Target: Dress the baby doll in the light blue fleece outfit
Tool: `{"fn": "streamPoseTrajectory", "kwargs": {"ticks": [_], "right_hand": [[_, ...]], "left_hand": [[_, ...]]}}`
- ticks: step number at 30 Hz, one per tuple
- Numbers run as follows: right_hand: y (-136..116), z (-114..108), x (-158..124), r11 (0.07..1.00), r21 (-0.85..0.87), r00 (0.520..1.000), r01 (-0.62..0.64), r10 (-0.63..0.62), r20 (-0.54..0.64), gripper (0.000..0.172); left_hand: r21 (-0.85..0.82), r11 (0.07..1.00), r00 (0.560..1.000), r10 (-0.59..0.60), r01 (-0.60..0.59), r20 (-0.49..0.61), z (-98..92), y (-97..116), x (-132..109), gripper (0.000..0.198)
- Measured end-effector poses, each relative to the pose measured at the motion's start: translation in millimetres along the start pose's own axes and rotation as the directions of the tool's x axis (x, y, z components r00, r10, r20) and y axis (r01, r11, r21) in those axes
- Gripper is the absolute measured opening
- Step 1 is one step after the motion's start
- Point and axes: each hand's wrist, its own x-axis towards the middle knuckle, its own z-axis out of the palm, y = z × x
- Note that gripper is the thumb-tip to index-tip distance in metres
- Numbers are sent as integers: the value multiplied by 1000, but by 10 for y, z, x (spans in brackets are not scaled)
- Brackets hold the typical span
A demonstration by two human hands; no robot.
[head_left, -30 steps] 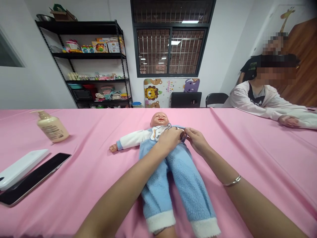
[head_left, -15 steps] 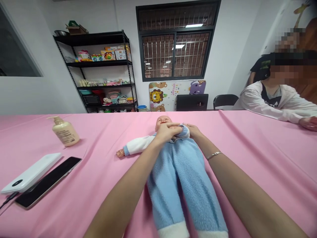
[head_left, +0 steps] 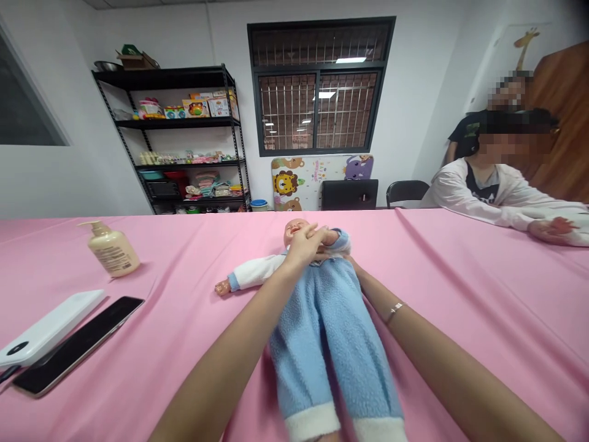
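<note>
Head camera looks down the length of a pink tablecloth (head_left: 460, 294), with both forearms entering from the bottom edge. Nearest, the white fleece cuffs (head_left: 313, 422) of a blue fleece suit (head_left: 317, 350) reach the lower frame edge, and the suit dresses a baby doll (head_left: 297, 232) lying on its back, centred on the table, its head just short of the far edge. The left hand (head_left: 301, 245) lies across the doll's chest, fingers (head_left: 319, 236) pressed together and reaching towards the raised blue sleeve (head_left: 340, 240); whether they pinch the cloth, I cannot tell. The right hand (head_left: 352, 263), with a silver bangle (head_left: 394, 312) on its wrist, is mostly hidden behind that sleeve and the left hand, so its grip cannot be told. The doll's other arm, in a white sleeve (head_left: 255, 270), stretches left over open cloth. Wide bare cloth lies to the right. At the left, a phone (head_left: 78, 344) lies just beside a white power bank (head_left: 46, 325), near the frame edge, and a pump bottle of lotion (head_left: 110, 248) stands upright behind them. Farther right, a seated person in a white jacket (head_left: 483, 196) rests a hand (head_left: 550, 230) on the table, well apart from the doll, with another person in a dark shirt (head_left: 469, 132) behind. Beyond the table stand a black metal shelf (head_left: 170, 80) of baby goods and a barred window (head_left: 317, 86).
</note>
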Motion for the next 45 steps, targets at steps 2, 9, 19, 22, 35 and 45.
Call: {"fn": "streamPoseTrajectory", "kwargs": {"ticks": [2,9,19,22,35,45], "right_hand": [[-51,-67,-175,994,58,994,-95,91,58,19],[-284,-272,-472,786,580,966,-214,260,4,39],[-48,-366,-406,650,724,866,-229,476,-154,28],[-22,-367,-426,648,701,838,-296,529,-135,25],[-311,-426,-586,816,112,790,-566,499,356,28],[-390,-546,-587,912,154,860,-380,288,421,41]], "left_hand": [[101,993,998,64,-65,10,-31,81,0,50],[830,534,957,288,-159,-2,-558,-74,-51,42],[421,886,977,212,-192,0,-863,-501,-263,44],[496,839,973,224,-225,62,-863,-576,-281,43],[509,855,988,29,-103,152,-1282,-744,-221,43],[504,856,907,-115,-116,405,-1328,-556,-339,21]]}}
